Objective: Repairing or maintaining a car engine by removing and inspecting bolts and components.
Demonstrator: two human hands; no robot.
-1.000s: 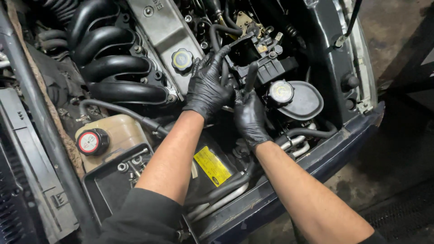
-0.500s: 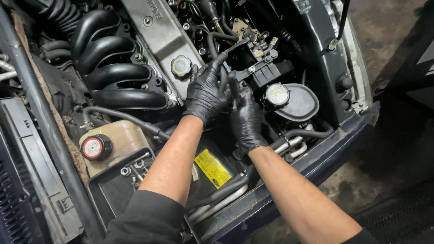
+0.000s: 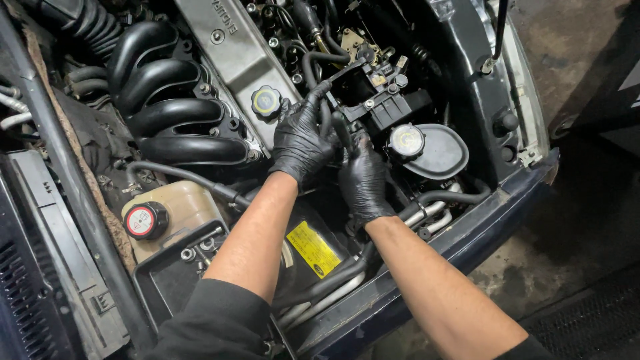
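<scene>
The open engine bay fills the frame, its black ribbed plastic intake manifold (image 3: 167,100) at upper left. At centre, the black-gloved left hand (image 3: 301,137) grasps a slim dark metal wrench (image 3: 341,72) whose long axis slants toward the upper right. The black-gloved right hand (image 3: 363,177), just below and touching it, curls round something I cannot tell.

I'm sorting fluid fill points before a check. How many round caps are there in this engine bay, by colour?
Yellow-centred cap on the valve cover: 1
Red-and-white cap on the beige tank: 1
Pale cap on the black reservoir: 1
Total: 3

Both gloved hands, left hand and right hand, work between the yellow-centred and pale caps, touching none of the three.
</scene>
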